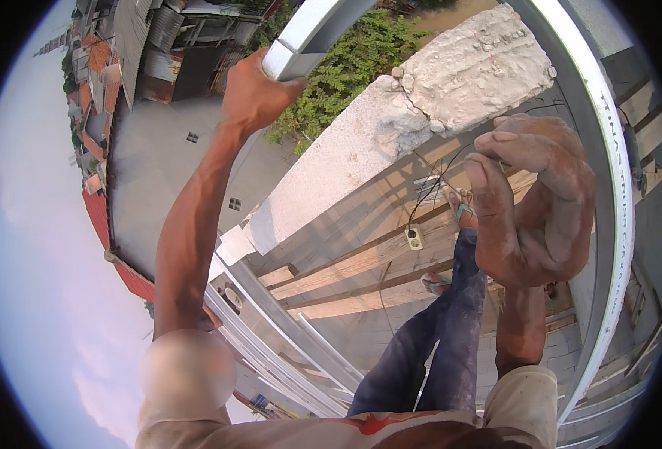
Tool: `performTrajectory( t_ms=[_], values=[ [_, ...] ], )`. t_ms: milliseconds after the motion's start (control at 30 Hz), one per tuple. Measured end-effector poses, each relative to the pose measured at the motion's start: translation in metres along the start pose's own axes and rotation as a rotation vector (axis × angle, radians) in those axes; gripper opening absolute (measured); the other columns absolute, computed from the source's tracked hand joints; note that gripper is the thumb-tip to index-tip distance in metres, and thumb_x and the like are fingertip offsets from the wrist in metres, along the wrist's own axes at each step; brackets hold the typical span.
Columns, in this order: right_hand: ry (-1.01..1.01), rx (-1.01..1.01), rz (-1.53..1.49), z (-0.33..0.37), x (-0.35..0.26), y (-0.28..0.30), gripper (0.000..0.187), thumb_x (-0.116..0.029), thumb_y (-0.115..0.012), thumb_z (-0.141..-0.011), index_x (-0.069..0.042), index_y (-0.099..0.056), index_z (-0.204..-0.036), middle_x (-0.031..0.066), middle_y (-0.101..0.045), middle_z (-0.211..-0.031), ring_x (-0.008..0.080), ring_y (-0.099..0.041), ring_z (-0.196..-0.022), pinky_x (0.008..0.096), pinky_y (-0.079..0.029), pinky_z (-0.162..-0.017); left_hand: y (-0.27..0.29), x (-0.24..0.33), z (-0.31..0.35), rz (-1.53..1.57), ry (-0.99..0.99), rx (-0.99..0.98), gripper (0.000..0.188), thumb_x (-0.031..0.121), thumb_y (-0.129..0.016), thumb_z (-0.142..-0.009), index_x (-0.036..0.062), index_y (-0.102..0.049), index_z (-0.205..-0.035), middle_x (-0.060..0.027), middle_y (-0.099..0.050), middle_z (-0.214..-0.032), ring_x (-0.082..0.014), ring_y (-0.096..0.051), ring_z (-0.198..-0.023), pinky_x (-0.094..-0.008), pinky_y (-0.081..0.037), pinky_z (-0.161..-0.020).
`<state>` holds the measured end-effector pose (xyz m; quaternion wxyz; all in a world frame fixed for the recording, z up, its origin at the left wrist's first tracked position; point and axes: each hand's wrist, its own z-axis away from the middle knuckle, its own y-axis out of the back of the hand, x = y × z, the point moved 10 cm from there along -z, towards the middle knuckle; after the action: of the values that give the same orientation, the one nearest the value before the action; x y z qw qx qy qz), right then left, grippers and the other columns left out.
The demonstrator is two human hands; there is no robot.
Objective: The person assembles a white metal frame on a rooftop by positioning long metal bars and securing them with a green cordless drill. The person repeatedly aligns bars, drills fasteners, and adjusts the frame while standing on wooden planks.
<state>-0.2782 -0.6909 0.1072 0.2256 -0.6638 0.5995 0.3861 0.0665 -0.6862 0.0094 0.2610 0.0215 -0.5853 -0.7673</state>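
My left hand (258,91) is wrapped round the end of a silver metal channel (305,30) at the upper middle. My right hand (537,202) is raised close in front of me at the right. Its fingers are curled, with the thumb tip near the index finger; whatever may be between them does not show. Just beyond it runs a long, shiny metal channel (619,239), curving down the right side. Between my hands lies a rough concrete beam (331,161), with a broken, crumbly far end.
Wooden planks (361,262) lie below by my sandalled feet (462,209). A white power socket (415,237) with black cables rests there. More metal channels (271,359) lean at lower left. Past the beam, the drop shows green bushes (353,67) and a grey roof (159,165).
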Motion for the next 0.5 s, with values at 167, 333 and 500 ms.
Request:
performTrajectory(
  t_ms=[167, 333, 500],
  values=[
    [-0.519, -0.218, -0.193, 0.177, 0.025, -0.064, 0.03, 0.008, -0.079, -0.079, 0.001, -0.065, -0.105, 0.0156, -0.07, -0.094, 0.0272, -0.068, -0.083, 0.0357, -0.054, -0.073, -0.004, 0.008, 0.001, -0.054, 0.017, -0.017, 0.054, 0.029, -0.081, -0.076, -0.0018, -0.072, -0.12, -0.0172, -0.078, -0.104, -0.0239, -0.076, -0.089, -0.0343, -0.059, -0.086],
    [-0.459, -0.243, -0.237, 0.187, 0.0, -0.085, 0.032, 0.006, -0.08, -0.078, -0.001, -0.066, -0.105, 0.013, -0.07, -0.096, 0.0289, -0.069, -0.086, 0.0385, -0.054, -0.074, -0.001, -0.001, 0.0, -0.066, -0.041, 0.01, 0.053, 0.028, -0.081, -0.075, -0.002, -0.072, -0.118, -0.0194, -0.077, -0.103, -0.026, -0.076, -0.092, -0.0364, -0.058, -0.088],
    [-0.004, -0.103, 0.001, 0.044, -0.022, -0.072, 0.035, 0.003, -0.081, -0.078, -0.003, -0.066, -0.108, 0.0127, -0.068, -0.1, 0.0294, -0.068, -0.09, 0.0407, -0.054, -0.079, 0.003, -0.004, -0.006, -0.021, -0.049, 0.03, 0.053, 0.03, -0.081, -0.073, -0.0031, -0.073, -0.114, -0.0197, -0.077, -0.099, -0.028, -0.074, -0.089, -0.0371, -0.056, -0.085]
  ],
)
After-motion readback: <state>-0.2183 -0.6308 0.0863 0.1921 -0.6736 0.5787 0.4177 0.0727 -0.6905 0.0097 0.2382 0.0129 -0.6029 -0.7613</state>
